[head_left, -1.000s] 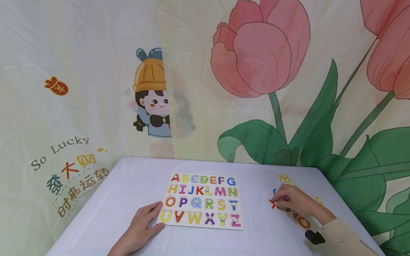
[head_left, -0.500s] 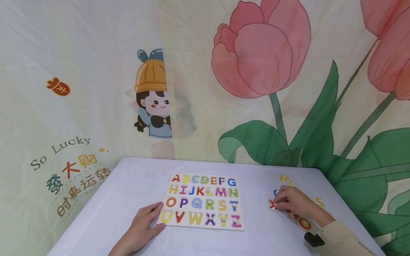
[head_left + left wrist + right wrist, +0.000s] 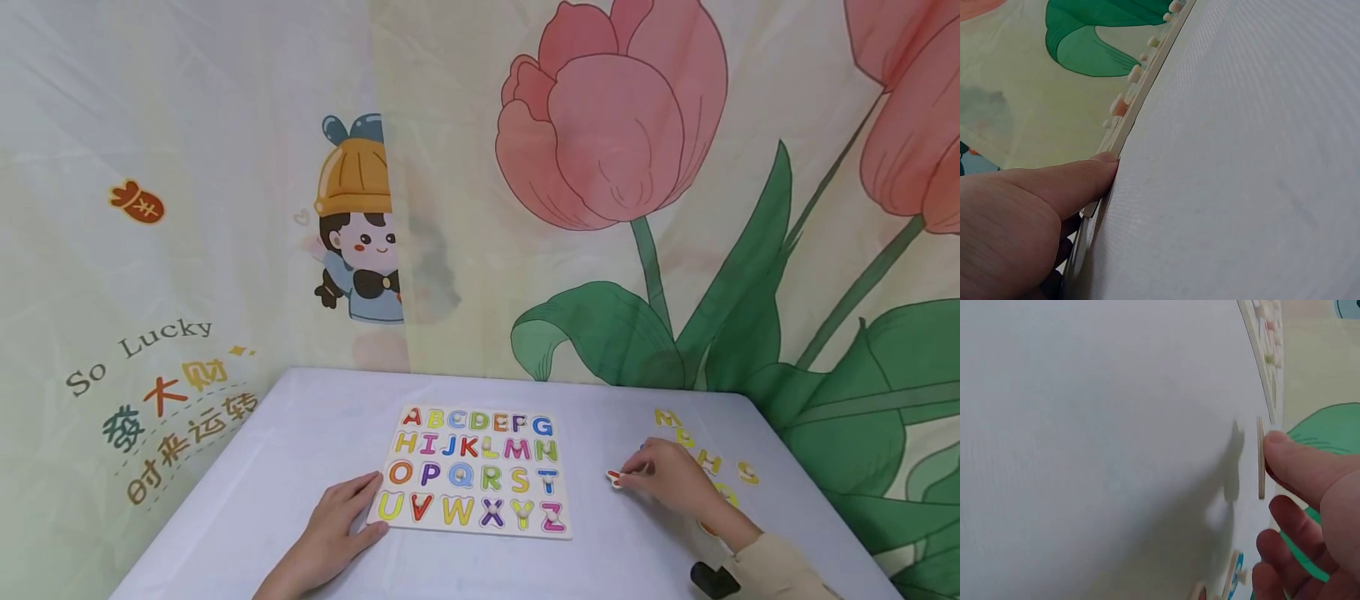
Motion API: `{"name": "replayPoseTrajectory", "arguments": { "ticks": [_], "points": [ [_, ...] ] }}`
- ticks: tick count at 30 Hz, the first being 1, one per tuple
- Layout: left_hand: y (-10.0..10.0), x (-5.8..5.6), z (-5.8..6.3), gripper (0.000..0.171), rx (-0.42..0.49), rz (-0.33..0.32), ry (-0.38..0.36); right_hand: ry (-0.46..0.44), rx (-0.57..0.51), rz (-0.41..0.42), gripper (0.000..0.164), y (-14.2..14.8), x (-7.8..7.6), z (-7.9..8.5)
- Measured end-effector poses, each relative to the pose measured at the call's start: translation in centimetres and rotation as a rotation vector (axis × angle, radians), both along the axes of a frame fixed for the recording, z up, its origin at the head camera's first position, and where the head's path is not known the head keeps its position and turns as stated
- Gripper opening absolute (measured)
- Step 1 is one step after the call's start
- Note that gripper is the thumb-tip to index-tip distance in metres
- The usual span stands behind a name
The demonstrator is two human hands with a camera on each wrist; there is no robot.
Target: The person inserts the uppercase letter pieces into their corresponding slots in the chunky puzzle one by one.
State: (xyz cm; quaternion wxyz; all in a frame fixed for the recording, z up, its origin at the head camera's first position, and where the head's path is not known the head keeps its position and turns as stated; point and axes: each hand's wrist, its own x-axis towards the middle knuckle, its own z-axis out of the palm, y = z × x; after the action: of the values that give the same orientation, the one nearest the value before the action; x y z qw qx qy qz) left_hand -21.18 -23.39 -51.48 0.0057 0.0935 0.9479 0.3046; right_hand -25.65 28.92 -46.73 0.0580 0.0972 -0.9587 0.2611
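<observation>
My right hand (image 3: 660, 483) pinches a red letter X puzzle piece (image 3: 614, 479) between thumb and fingertips, to the right of the alphabet board. In the right wrist view this piece (image 3: 1261, 465) shows edge-on, upright, with its shadow falling on the white tabletop beside it. The board (image 3: 504, 493) lies flat, its coloured letters in rows from A to Z, several with small knobs. My left hand (image 3: 330, 525) rests at its lower left corner, fingers extended and fingertips right at the edge. The left wrist view has my thumb on the board's rim (image 3: 1127, 128).
Loose letter pieces lie at the right of the table, among them a yellow M (image 3: 668, 417) and a yellow S (image 3: 747, 472). Some sit partly behind my right hand. A blue piece (image 3: 1235, 575) shows low in the right wrist view. A printed curtain (image 3: 450, 208) hangs behind.
My right hand has moved left with the red X, away from the loose pieces, uncovering several of them. My left hand and the board have stayed in place.
</observation>
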Motion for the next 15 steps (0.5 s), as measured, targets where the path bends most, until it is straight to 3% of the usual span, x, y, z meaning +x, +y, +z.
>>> {"name": "replayPoseTrajectory", "arguments": {
  "ticks": [9, 15],
  "points": [
    [0.0, 0.0, 0.1, 0.078, 0.002, 0.006, -0.012, -0.025, -0.013, -0.094, 0.012, -1.2, 0.3, -1.1],
    [0.0, -0.1, 0.0, 0.079, 0.003, 0.009, -0.019, -0.081, -0.008, -0.096, 0.014, -1.2, 0.1, -1.3]
  ]
}}
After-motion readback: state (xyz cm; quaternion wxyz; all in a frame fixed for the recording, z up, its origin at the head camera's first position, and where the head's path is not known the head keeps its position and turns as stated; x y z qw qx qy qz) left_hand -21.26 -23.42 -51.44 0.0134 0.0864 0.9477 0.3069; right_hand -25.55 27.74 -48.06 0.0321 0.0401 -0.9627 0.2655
